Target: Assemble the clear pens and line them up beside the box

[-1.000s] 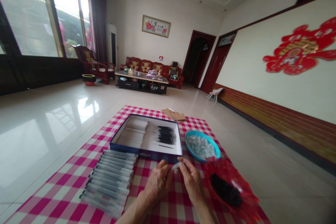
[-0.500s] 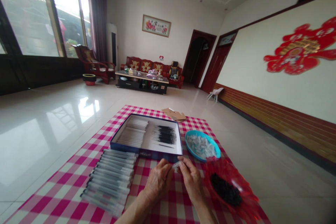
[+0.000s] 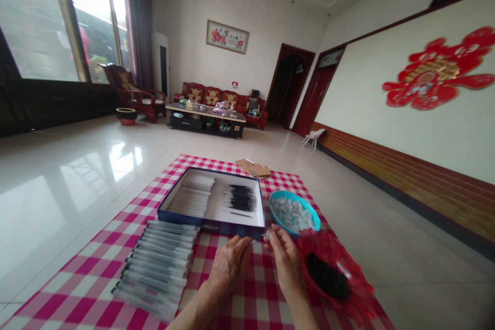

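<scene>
Over the front of the table, my left hand [image 3: 231, 262] is closed round a slim pen part, mostly hidden, whose pale tip [image 3: 254, 241] shows past the fingers. Just right of it, my right hand [image 3: 284, 255] pinches a small clear plastic piece [image 3: 267, 235]. A narrow gap separates the two hands. Left of them lies a row of translucent pens [image 3: 158, 263] with dark ends. Behind the hands, a shallow blue-edged box [image 3: 232, 229] holds whitish tubes [image 3: 191, 196] at left and thin black refills [image 3: 240, 198] at right.
A turquoise bowl [image 3: 315, 220] of clear plastic pieces stands behind my right hand. Nearer, a red fluted bowl [image 3: 358, 289] holds small black parts [image 3: 328, 274]. Cardboard [image 3: 253, 167] lies at the far edge of the checked tablecloth [image 3: 96, 263]. Beyond are a coffee table [image 3: 204, 113] and sofa.
My hands have come apart slightly; the clear piece that bridged them is now in my right fingers. The whole view has shifted a little.
</scene>
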`<state>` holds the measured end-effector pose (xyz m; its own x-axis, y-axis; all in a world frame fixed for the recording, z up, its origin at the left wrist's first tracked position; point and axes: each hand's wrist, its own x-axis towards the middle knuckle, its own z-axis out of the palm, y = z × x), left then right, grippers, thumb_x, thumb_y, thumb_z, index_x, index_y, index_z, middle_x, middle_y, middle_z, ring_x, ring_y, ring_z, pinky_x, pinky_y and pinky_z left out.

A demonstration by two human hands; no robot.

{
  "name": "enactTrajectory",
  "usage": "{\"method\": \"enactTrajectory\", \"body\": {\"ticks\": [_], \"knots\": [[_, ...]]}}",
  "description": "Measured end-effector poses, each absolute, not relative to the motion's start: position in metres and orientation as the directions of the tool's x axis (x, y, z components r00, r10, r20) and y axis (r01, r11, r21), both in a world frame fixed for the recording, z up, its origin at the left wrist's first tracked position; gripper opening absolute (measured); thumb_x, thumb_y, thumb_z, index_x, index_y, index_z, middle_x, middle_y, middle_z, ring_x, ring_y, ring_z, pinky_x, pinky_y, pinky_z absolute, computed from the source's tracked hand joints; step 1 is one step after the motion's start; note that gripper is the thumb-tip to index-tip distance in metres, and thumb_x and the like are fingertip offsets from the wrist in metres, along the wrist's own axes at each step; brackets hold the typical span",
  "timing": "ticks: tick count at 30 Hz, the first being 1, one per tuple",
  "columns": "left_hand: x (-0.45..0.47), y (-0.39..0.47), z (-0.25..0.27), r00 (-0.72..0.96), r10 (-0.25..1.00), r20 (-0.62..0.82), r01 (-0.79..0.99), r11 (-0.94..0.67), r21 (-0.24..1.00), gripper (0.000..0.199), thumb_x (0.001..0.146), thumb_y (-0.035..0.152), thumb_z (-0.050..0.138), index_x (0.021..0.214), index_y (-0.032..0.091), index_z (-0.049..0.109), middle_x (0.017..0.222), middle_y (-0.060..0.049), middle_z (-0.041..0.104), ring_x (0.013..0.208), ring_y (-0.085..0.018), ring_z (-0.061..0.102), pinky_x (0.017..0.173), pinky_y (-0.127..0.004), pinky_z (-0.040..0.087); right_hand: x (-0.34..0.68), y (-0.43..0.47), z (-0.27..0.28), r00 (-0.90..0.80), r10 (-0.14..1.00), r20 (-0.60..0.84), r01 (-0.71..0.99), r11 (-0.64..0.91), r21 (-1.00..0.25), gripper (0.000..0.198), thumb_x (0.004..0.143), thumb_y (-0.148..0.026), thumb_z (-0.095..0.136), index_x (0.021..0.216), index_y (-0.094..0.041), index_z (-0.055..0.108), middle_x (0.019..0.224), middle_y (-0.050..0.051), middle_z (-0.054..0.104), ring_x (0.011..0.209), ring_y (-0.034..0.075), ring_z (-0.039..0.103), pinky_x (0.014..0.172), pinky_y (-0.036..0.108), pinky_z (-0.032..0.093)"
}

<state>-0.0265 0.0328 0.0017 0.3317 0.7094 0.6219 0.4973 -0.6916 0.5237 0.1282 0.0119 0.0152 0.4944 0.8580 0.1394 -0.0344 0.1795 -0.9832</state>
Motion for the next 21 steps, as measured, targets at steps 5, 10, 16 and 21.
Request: {"method": "enactTrajectory", "body": {"ticks": [5,10,16,21], "knots": [[-0.026,0.036,-0.003,0.266,0.664,0.699,0.455,-0.726,0.516,0.025,0.096,0.024,0.039,0.109,0.019,0.060,0.076,-0.005,0.063,0.067,-0.015,0.064,0.061,-0.022,0.050,0.131,0.011,0.025,0.437,0.863,0.253,0.241,0.159,-0.957,0.036,0.073,-0.047,0.065,0.093,-0.017,0.064,0.082,0.007,0.072,0.075,0.023,0.067,0.070,0.032,0.053],[-0.026,0.038,-0.007,0.253,0.648,0.719,0.449,-0.736,0.506,0.026,0.096,0.025,0.039,0.107,0.018,0.061,0.076,-0.006,0.064,0.067,-0.016,0.065,0.062,-0.022,0.052,0.164,0.034,0.068,0.397,0.789,0.469,0.628,0.140,-0.766,0.030,0.076,-0.039,0.056,0.094,-0.018,0.069,0.090,0.009,0.073,0.080,0.024,0.068,0.075,0.034,0.052],[-0.027,0.040,-0.012,0.245,0.644,0.725,0.463,-0.734,0.496,0.024,0.096,0.027,0.041,0.107,0.018,0.061,0.081,-0.006,0.067,0.071,-0.017,0.066,0.065,-0.023,0.053,0.233,0.049,0.101,0.407,0.795,0.450,0.731,0.011,-0.682,0.024,0.067,-0.032,0.058,0.083,-0.022,0.073,0.080,0.006,0.074,0.073,0.024,0.067,0.072,0.035,0.049],[-0.025,0.040,-0.012,0.263,0.650,0.713,0.442,-0.738,0.510,0.025,0.096,0.028,0.041,0.106,0.019,0.061,0.081,-0.006,0.067,0.072,-0.016,0.067,0.065,-0.022,0.053,0.262,-0.001,0.096,0.267,0.900,0.343,0.804,-0.012,-0.594,0.013,0.063,-0.027,0.062,0.067,-0.025,0.073,0.070,0.003,0.073,0.068,0.023,0.066,0.069,0.032,0.047]]}}
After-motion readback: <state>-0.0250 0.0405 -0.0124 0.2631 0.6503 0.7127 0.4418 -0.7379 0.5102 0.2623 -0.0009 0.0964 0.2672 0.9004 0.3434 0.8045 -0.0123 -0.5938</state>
